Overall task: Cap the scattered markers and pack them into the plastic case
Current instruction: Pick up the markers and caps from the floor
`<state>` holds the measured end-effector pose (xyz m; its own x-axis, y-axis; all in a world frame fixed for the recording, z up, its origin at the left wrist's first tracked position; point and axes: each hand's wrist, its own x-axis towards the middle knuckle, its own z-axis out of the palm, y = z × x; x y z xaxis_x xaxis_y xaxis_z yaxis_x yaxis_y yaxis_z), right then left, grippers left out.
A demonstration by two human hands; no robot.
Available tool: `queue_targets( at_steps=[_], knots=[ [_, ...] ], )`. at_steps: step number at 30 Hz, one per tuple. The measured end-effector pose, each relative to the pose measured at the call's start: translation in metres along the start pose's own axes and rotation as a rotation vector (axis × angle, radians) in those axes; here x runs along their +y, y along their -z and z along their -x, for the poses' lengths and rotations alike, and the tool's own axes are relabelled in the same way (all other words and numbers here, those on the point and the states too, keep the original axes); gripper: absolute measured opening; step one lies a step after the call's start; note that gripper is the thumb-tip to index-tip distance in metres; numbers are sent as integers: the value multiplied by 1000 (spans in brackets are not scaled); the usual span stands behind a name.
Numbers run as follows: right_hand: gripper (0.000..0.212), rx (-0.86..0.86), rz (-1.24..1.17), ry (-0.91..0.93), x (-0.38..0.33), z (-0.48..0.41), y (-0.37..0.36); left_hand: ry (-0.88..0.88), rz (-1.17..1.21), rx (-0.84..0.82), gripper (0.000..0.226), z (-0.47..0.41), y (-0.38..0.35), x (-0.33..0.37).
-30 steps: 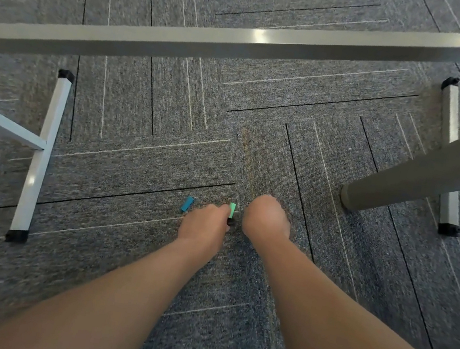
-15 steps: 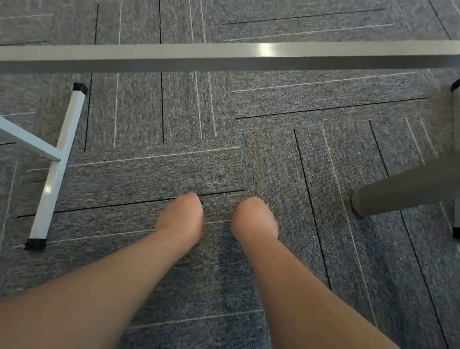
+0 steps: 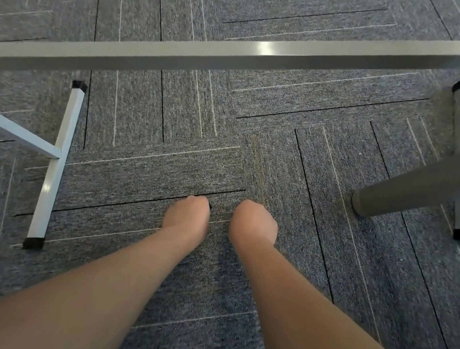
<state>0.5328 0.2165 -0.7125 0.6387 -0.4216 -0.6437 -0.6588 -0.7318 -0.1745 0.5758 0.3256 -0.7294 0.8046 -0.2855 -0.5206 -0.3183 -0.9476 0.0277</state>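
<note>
Carpet is nearly all the head camera gives me: grey ribbed carpet tiles [image 3: 135, 160] crossed by thin pale and dark lines. Both of my bare arms reach down to it. The left hand [image 3: 187, 214] and the right hand [image 3: 254, 223] sit close together without touching. Each is bent at the wrist, so I see only the backs. The fingers point down at the floor and are hidden, and I cannot tell whether either hand is open, curled or pinching something. No markers, no loose caps and no plastic case show in this view. I cannot say where they are; anything small would be under the hands or outside the frame.

My judgement is that the step in hand is gathering small pieces off the floor. To do it well I would tilt my head so the fingertips come into view. I would pinch one piece at a time rather than sweep. I would also check the carpet around both hands, since a small part could roll toward the white square-tube metal foot [image 3: 56, 163] on the left or the grey round table leg [image 3: 430, 180] on the right. When lifting out, I would mind the long brushed-metal crossbar [image 3: 241, 53] overhead.

No brand, label or writing is readable anywhere.
</note>
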Motion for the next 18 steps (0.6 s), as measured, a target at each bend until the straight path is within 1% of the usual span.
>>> queue_targets(
  at_steps=[2, 5, 8, 10, 14, 18],
  knots=[
    [20, 13, 20, 13, 0, 3, -1, 26, 27, 0, 16, 1, -1, 0],
    [19, 35, 28, 12, 0, 9, -5, 64, 133, 2, 19, 3, -5, 0],
    [19, 52, -4, -15, -1, 11, -6, 97, 257, -9, 14, 3, -5, 2],
    [18, 34, -28, -26, -3, 10, -3, 112, 303, -15, 13, 5, -2, 5],
    [22, 28, -126, -61, -1, 6, -1, 156, 374, -30, 14, 8, 2, 15],
    [23, 66, -272, -75, -2, 7, 7, 255, 497, -57, 18, 10, 13, 19]
  ],
)
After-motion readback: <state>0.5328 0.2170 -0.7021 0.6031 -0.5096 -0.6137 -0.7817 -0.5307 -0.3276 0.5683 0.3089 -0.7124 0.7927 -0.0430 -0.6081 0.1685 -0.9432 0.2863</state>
